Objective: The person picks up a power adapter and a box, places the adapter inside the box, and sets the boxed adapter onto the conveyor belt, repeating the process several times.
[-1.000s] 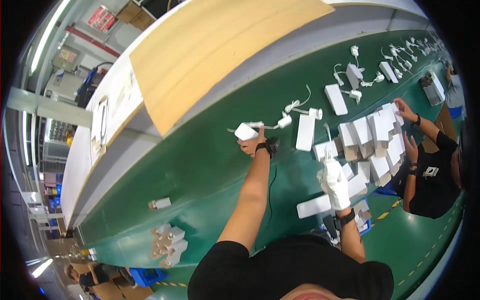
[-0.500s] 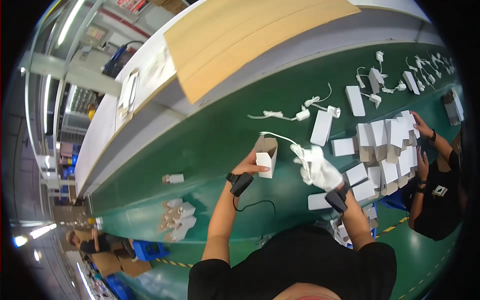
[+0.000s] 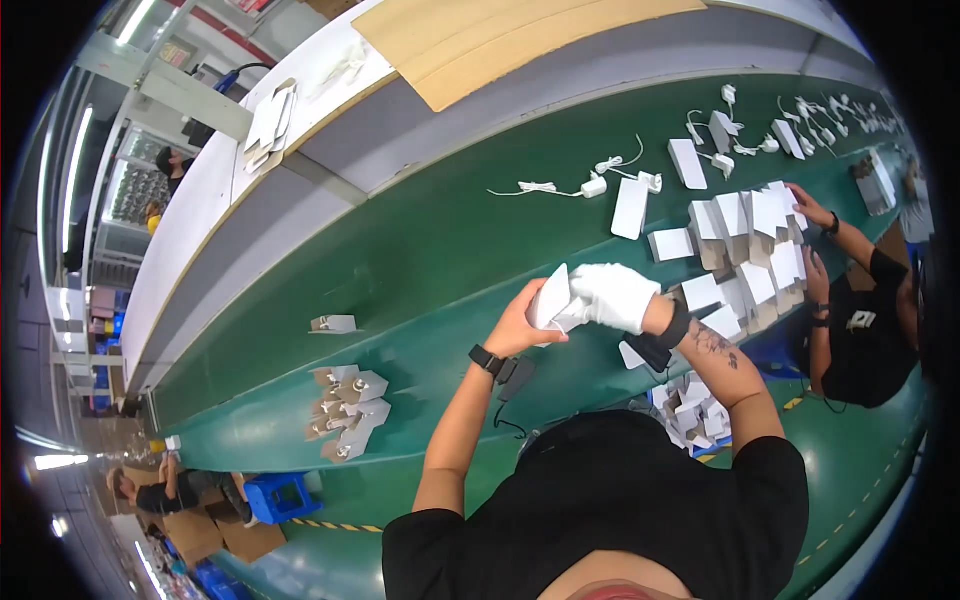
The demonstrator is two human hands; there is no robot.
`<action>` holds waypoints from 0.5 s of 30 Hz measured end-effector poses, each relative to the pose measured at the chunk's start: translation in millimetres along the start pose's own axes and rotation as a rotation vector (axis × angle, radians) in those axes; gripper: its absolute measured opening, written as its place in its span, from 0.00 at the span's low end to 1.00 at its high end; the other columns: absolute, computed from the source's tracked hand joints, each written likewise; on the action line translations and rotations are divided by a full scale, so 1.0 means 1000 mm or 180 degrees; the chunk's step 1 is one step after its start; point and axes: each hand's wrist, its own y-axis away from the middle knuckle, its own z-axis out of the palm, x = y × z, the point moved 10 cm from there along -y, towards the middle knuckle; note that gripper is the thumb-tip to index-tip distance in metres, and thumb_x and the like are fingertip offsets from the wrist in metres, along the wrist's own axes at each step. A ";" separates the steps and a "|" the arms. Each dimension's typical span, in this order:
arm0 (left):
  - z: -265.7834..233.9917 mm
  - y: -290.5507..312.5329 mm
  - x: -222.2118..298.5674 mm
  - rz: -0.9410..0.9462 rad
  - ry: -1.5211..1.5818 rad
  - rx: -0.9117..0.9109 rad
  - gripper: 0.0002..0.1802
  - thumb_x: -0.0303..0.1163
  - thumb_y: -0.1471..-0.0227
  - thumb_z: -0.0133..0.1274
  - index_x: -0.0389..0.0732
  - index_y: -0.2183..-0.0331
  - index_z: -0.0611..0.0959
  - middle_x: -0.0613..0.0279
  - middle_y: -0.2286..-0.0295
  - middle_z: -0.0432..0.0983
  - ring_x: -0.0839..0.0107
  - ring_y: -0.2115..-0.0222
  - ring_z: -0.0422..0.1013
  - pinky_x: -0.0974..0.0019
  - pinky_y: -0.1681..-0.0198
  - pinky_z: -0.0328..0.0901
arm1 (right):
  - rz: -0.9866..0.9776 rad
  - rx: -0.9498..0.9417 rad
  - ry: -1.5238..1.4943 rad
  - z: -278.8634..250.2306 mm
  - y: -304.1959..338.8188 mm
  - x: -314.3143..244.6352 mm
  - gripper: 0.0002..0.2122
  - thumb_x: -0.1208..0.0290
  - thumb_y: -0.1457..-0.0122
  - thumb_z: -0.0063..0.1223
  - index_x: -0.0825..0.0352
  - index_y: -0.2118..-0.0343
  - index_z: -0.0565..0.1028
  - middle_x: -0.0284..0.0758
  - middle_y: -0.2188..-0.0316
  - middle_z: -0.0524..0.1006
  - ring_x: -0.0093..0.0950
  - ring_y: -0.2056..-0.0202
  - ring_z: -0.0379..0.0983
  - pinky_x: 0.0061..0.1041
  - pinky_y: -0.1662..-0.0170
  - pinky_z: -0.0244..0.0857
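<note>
Snugly, a small white box sat between the thumb and fingers of the bare left hand, which closed around its side over the green bench. Against the box's right side pressed the white-gloved right hand; its fingertips were hidden there, so whether they pinched anything I could not tell. The left forearm rose from below, leaning rightward, while the right arm bent at the elbow, its hand pointing left.

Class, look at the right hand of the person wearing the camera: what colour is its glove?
White; the glove shows best in the head view.
</note>
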 end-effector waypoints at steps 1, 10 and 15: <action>-0.001 -0.001 0.000 0.0125 -0.0091 0.0110 0.46 0.29 0.74 0.71 0.39 0.49 0.67 0.64 0.56 0.68 0.73 0.54 0.64 0.67 0.48 0.58 | 0.0047 0.0007 0.0025 0.004 0.000 -0.004 0.10 0.64 0.52 0.52 0.64 0.68 0.74 0.41 0.69 0.75 0.42 0.66 0.73 0.33 0.65 0.68; -0.022 -0.016 -0.008 0.0687 -0.1319 0.0600 0.41 0.30 0.79 0.71 0.38 0.56 0.72 0.57 0.60 0.71 0.64 0.60 0.69 0.64 0.55 0.64 | -0.0040 -0.0471 -0.0251 0.048 -0.039 0.006 0.09 0.67 0.53 0.53 0.62 0.68 0.75 0.39 0.66 0.75 0.37 0.64 0.73 0.34 0.64 0.67; -0.147 0.000 -0.048 0.0485 -0.1624 0.1894 0.36 0.29 0.74 0.69 0.37 0.58 0.72 0.55 0.62 0.70 0.62 0.63 0.69 0.62 0.58 0.66 | 0.0393 0.1119 0.0054 0.009 -0.075 0.124 0.13 0.62 0.55 0.55 0.59 0.64 0.75 0.38 0.55 0.71 0.36 0.53 0.67 0.36 0.55 0.63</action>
